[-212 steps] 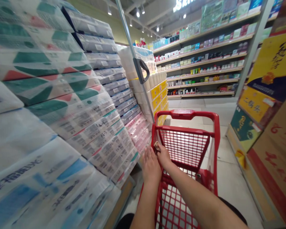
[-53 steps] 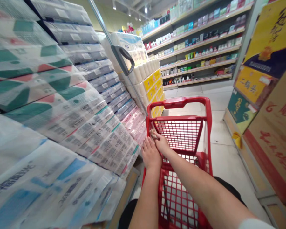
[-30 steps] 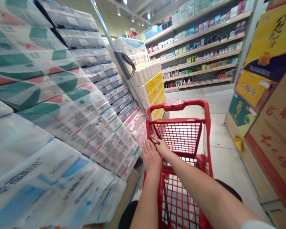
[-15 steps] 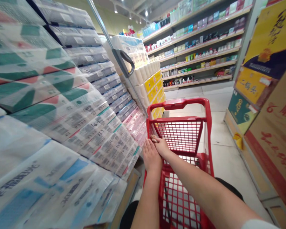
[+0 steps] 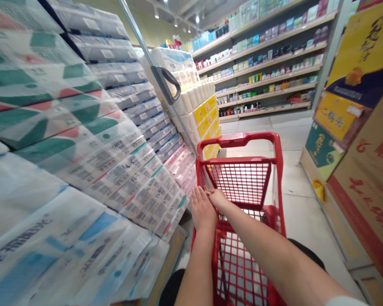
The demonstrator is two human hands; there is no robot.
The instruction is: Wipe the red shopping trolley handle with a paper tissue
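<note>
A red shopping cart [image 5: 239, 160] with a mesh basket stands in front of me. At its left rim lies my left hand [image 5: 202, 207], palm down, its fingers stretched forward and lying flat. My right hand [image 5: 217, 199] reaches across from the right and touches the left hand's fingers at the same rim. Its fingers are curled, and a small brownish thing shows at their tips, too small to name. The mesh child-seat panel [image 5: 241, 182] is just to the right of both hands.
Stacked tissue packs [image 5: 83, 136] rise close on the left, with a metal pole with a grey handle [image 5: 166, 85] before paper-roll packs [image 5: 191, 97]. Stocked shelves [image 5: 264, 63] stand ahead. Yellow boxes [image 5: 364, 55] and cartons line the right side. Pale floor [image 5: 293, 170] runs between.
My right hand has shifted slightly, its fingers now lower and less raised beside the left hand. The left hand and the cart look nearly the same.
</note>
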